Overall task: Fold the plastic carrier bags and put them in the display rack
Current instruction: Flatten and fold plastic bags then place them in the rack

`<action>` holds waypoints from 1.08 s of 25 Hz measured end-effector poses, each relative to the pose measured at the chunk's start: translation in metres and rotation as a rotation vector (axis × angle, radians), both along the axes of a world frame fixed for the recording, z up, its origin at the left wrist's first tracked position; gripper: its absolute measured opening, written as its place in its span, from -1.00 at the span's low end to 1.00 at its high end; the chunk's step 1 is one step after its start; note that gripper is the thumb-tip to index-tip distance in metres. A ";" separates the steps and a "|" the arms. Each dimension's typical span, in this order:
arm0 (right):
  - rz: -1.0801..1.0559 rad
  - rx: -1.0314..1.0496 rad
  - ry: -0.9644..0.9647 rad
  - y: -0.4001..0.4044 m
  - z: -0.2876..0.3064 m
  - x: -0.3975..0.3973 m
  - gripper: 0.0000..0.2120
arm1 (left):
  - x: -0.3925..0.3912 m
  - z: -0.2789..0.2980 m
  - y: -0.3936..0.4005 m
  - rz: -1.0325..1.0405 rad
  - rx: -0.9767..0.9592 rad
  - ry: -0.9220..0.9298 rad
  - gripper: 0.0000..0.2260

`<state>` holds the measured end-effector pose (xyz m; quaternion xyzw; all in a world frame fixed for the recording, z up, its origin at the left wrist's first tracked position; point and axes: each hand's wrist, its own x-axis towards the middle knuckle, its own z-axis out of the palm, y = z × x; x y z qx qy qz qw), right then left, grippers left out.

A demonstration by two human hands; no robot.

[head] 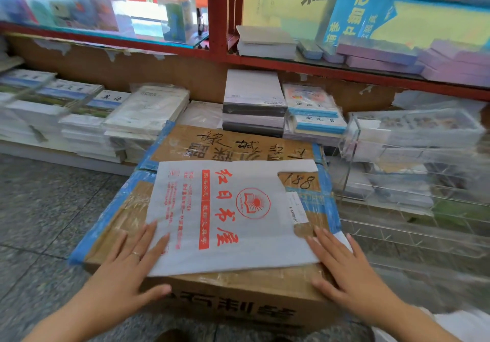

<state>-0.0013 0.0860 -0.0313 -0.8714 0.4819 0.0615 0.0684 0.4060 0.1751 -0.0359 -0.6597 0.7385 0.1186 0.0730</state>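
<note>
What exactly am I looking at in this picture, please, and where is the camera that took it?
There is no machine here: a person wears one camera on the head, looking forward and down at their own two bare hands. The left hand and the right hand lie flat, fingers straight, pressing the near corners of a white plastic carrier bag printed in red. The bag is spread out, not yet folded, on a taped cardboard box. Nothing is gripped. To the right stands a clear display rack; behind are stacks of books under red shelves.
</note>
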 end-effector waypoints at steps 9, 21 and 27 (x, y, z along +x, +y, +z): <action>0.094 -0.207 -0.486 0.051 -0.001 -0.036 -0.77 | 0.003 -0.005 0.042 -0.121 -0.396 0.227 -0.60; -0.410 0.113 -0.866 -0.038 0.074 0.018 -0.90 | -0.002 0.019 -0.035 0.773 -0.318 0.818 -0.87; -0.721 -0.027 -0.669 -0.108 0.043 0.058 -0.71 | 0.002 0.022 -0.059 0.831 -0.258 0.531 -0.86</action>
